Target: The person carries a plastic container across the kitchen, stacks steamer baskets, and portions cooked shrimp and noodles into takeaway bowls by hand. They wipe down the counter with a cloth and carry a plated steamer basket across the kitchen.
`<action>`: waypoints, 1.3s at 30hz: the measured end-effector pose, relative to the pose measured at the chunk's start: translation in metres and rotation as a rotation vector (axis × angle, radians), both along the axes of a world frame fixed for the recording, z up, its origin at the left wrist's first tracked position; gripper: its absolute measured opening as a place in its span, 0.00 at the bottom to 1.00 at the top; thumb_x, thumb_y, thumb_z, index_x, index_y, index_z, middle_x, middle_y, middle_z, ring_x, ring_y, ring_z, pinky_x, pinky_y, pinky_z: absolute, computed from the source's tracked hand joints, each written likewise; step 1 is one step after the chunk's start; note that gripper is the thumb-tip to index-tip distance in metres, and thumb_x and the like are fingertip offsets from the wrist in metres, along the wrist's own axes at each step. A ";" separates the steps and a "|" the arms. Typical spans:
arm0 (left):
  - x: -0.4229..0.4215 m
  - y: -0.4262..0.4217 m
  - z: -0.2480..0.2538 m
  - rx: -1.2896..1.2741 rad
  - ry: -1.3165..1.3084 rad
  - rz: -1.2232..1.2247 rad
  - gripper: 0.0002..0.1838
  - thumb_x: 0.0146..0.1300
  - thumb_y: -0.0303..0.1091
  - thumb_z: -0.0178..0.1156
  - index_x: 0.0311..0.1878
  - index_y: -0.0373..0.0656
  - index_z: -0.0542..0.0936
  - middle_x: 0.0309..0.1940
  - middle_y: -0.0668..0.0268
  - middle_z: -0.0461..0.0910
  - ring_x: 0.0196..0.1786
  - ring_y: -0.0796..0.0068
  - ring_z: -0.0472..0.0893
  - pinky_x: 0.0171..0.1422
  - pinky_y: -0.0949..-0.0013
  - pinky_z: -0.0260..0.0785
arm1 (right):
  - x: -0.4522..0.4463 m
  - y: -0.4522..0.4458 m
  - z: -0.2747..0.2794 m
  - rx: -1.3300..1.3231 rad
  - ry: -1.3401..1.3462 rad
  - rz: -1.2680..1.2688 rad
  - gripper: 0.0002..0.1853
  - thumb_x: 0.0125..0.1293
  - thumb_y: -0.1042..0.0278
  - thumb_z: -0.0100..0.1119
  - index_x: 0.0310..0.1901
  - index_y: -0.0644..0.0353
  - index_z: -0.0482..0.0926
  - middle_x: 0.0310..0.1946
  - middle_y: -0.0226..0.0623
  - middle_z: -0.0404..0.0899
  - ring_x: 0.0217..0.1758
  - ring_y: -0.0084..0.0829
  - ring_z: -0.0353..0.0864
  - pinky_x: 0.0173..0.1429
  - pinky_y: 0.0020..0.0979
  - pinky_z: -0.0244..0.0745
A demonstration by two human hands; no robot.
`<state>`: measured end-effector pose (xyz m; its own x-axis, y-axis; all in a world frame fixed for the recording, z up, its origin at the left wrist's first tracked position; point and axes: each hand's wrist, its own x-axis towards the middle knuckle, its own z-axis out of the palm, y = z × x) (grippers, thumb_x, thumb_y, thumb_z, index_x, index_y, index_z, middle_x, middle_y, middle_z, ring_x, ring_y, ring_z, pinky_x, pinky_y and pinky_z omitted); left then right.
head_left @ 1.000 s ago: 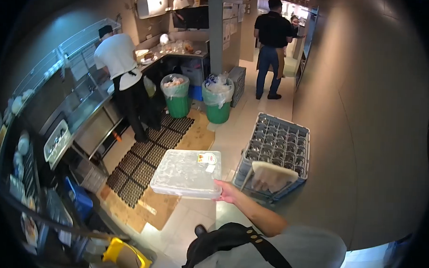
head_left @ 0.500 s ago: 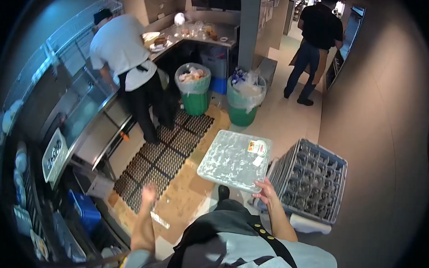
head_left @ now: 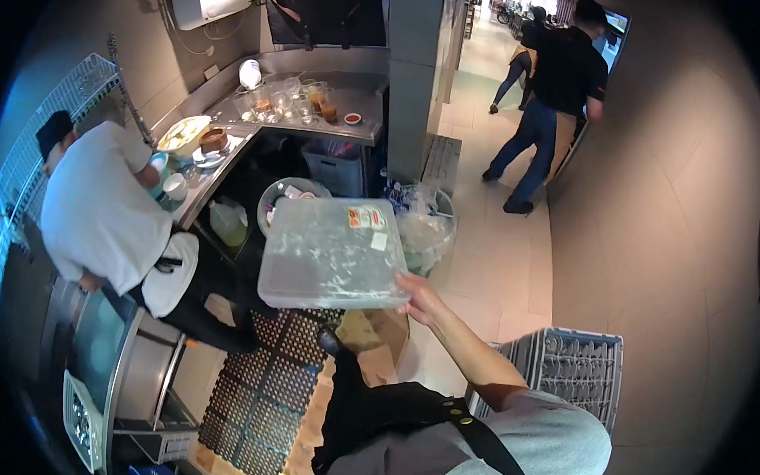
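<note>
right hand (head_left: 421, 301): fingers closed on near right corner of clear container (head_left: 329, 254) | container in air, left of glass rack (head_left: 522, 358); lies left/far of fingers, long axis roughly left-right | left hand out of view, can't tell its state

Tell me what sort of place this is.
Probably a restaurant kitchen's dishwashing area: used-looking glasses, some holding brownish liquid, crowd a metal counter, a compartmented rack holds glassware, and a perforated mat covers part of the floor.

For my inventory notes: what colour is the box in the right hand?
The box is cloudy greyish white, seen in the head view.
</note>
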<state>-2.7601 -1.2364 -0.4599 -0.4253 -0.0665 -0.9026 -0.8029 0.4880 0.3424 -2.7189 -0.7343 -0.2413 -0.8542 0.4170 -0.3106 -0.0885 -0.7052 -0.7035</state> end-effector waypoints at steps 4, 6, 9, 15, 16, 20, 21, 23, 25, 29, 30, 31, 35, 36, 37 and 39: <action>-0.114 0.054 -0.012 0.067 0.013 -0.014 0.23 0.58 0.28 0.58 0.58 0.41 0.66 0.22 0.65 0.75 0.17 0.76 0.73 0.15 0.71 0.65 | -0.130 0.070 0.022 0.008 0.146 0.020 0.16 0.68 0.57 0.52 0.46 0.63 0.72 0.31 0.35 0.79 0.24 0.26 0.79 0.17 0.24 0.71; -0.173 0.081 -0.005 0.124 0.033 -0.031 0.26 0.57 0.27 0.59 0.59 0.41 0.64 0.22 0.65 0.75 0.16 0.76 0.72 0.14 0.72 0.64 | -0.189 0.111 0.046 -0.008 0.136 -0.038 0.17 0.68 0.56 0.51 0.47 0.63 0.72 0.32 0.36 0.79 0.25 0.28 0.80 0.16 0.25 0.72; -0.278 0.120 0.005 0.298 0.082 -0.047 0.30 0.57 0.27 0.61 0.62 0.41 0.62 0.23 0.65 0.75 0.16 0.76 0.72 0.14 0.72 0.64 | -0.268 0.171 0.099 0.010 0.146 -0.125 0.17 0.68 0.56 0.48 0.49 0.62 0.71 0.34 0.38 0.80 0.26 0.29 0.80 0.17 0.25 0.71; -0.448 0.252 0.148 0.393 0.562 -0.026 0.34 0.56 0.26 0.62 0.65 0.42 0.60 0.22 0.68 0.73 0.18 0.79 0.73 0.13 0.74 0.63 | -0.423 0.327 0.151 0.016 0.223 -0.204 0.23 0.65 0.58 0.44 0.57 0.65 0.66 0.43 0.47 0.77 0.34 0.38 0.82 0.20 0.24 0.76; -0.461 0.263 0.159 0.393 0.614 -0.007 0.34 0.56 0.25 0.62 0.65 0.42 0.61 0.22 0.68 0.73 0.19 0.80 0.74 0.13 0.74 0.63 | -0.453 0.368 0.147 0.007 0.250 -0.143 0.24 0.64 0.59 0.42 0.57 0.67 0.65 0.43 0.49 0.76 0.34 0.40 0.81 0.19 0.24 0.76; -0.464 0.235 0.100 0.254 0.654 0.082 0.32 0.55 0.25 0.61 0.63 0.41 0.64 0.22 0.67 0.74 0.21 0.78 0.76 0.17 0.73 0.67 | -0.563 0.528 0.102 0.093 0.122 -0.162 0.28 0.61 0.60 0.41 0.60 0.70 0.62 0.43 0.56 0.73 0.33 0.45 0.78 0.14 0.21 0.71; -0.447 0.199 0.051 0.055 0.790 -0.179 0.31 0.54 0.25 0.62 0.63 0.40 0.65 0.23 0.66 0.75 0.22 0.75 0.76 0.20 0.73 0.68 | -0.591 0.577 0.080 0.088 0.185 -0.098 0.28 0.61 0.60 0.42 0.59 0.71 0.61 0.45 0.57 0.73 0.33 0.49 0.78 0.13 0.21 0.69; -0.406 0.182 0.015 -0.290 0.823 -0.407 0.30 0.53 0.27 0.62 0.62 0.40 0.67 0.25 0.64 0.75 0.24 0.72 0.75 0.23 0.71 0.69 | -0.624 0.628 0.072 0.031 0.035 -0.281 0.26 0.60 0.61 0.46 0.61 0.59 0.63 0.51 0.55 0.72 0.36 0.57 0.78 0.11 0.24 0.64; -0.373 0.234 0.037 -0.155 0.309 0.178 0.30 0.53 0.31 0.60 0.62 0.40 0.66 0.29 0.64 0.73 0.28 0.70 0.73 0.26 0.67 0.68 | -0.650 0.671 0.056 0.097 -0.150 -0.475 0.15 0.61 0.60 0.50 0.48 0.53 0.73 0.35 0.43 0.79 0.24 0.40 0.79 0.11 0.32 0.63; -0.367 0.306 0.071 -0.125 0.124 0.402 0.31 0.54 0.38 0.57 0.63 0.41 0.66 0.36 0.64 0.69 0.35 0.67 0.70 0.30 0.60 0.66 | -0.689 0.731 0.007 0.067 -0.311 -0.583 0.16 0.61 0.59 0.50 0.51 0.51 0.70 0.43 0.41 0.77 0.30 0.43 0.80 0.14 0.30 0.63; -0.364 0.318 0.077 -0.122 0.126 0.411 0.32 0.54 0.39 0.57 0.63 0.42 0.66 0.38 0.65 0.68 0.36 0.66 0.69 0.31 0.58 0.65 | -0.692 0.740 -0.009 0.066 -0.354 -0.623 0.17 0.61 0.58 0.50 0.51 0.51 0.69 0.44 0.40 0.76 0.30 0.45 0.80 0.15 0.30 0.64; -0.368 0.328 0.082 -0.114 0.129 0.415 0.32 0.54 0.41 0.56 0.63 0.42 0.66 0.40 0.65 0.67 0.38 0.65 0.68 0.32 0.56 0.65 | -0.694 0.744 -0.028 0.078 -0.381 -0.658 0.16 0.61 0.58 0.50 0.50 0.50 0.69 0.43 0.39 0.76 0.30 0.43 0.79 0.16 0.30 0.63; -0.377 0.361 0.104 -0.099 0.152 0.460 0.34 0.54 0.48 0.53 0.64 0.43 0.66 0.47 0.65 0.64 0.45 0.61 0.64 0.37 0.49 0.62 | -0.713 0.801 -0.145 0.128 -0.482 -0.758 0.15 0.60 0.58 0.53 0.46 0.53 0.72 0.42 0.37 0.75 0.33 0.38 0.76 0.21 0.34 0.64; -0.377 0.363 0.107 -0.093 0.158 0.467 0.35 0.54 0.50 0.52 0.64 0.43 0.66 0.49 0.65 0.63 0.47 0.60 0.63 0.38 0.47 0.62 | -0.715 0.798 -0.147 0.110 -0.508 -0.789 0.15 0.60 0.59 0.54 0.47 0.55 0.72 0.42 0.37 0.75 0.34 0.38 0.76 0.22 0.35 0.65; -0.374 0.363 0.111 -0.087 0.167 0.479 0.35 0.54 0.52 0.51 0.64 0.43 0.66 0.51 0.65 0.62 0.49 0.59 0.62 0.39 0.45 0.61 | -0.716 0.794 -0.148 0.091 -0.534 -0.819 0.16 0.59 0.60 0.55 0.47 0.57 0.72 0.42 0.37 0.75 0.35 0.38 0.76 0.24 0.37 0.66; -0.359 0.361 0.113 -0.078 0.167 0.517 0.37 0.55 0.56 0.50 0.65 0.44 0.65 0.54 0.65 0.60 0.52 0.57 0.61 0.41 0.41 0.60 | -0.703 0.758 -0.098 -0.021 -0.570 -0.944 0.18 0.58 0.64 0.56 0.48 0.63 0.71 0.43 0.37 0.75 0.37 0.38 0.75 0.30 0.39 0.69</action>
